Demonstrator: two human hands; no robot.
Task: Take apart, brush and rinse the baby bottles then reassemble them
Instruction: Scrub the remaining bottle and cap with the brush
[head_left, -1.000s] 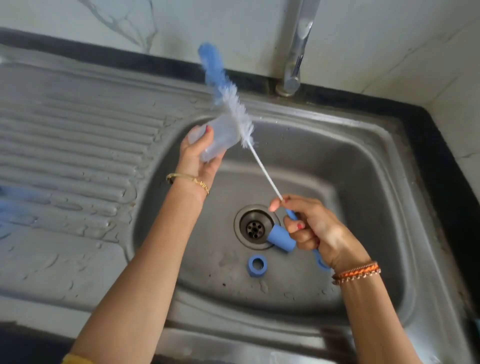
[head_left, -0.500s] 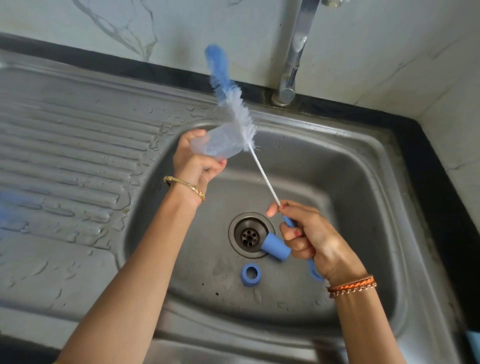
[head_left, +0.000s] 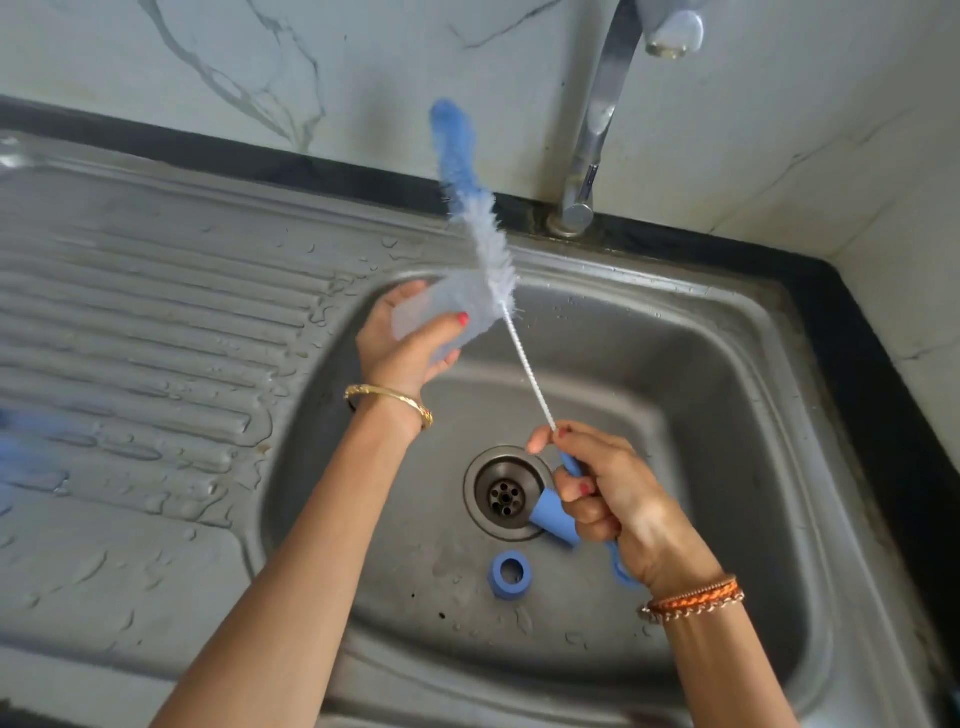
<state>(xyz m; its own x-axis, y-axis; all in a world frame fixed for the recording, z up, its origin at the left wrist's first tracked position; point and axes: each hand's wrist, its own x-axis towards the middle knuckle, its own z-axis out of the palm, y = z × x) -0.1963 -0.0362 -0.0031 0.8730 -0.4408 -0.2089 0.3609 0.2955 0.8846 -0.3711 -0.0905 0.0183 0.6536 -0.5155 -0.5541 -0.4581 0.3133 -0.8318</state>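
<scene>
Translucent plastic baby bottle body (head_left: 441, 317) sits gripped in my left hand (head_left: 410, 353) over the stainless steel sink basin (head_left: 727, 415). My right hand (head_left: 613, 499) is closed around the blue-handled bottle brush (head_left: 498, 265), its bristles outside the bottle's mouth. Blue screw ring (head_left: 510, 574) and blue cap (head_left: 553, 522) lie beside the drain (head_left: 503, 493).

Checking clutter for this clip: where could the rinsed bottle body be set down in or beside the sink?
The ribbed drainboard left of the basin is bare, though wet. The basin floor right of the right hand is also free. It is crowded around the drain, where the blue cap and blue ring lie.
</scene>
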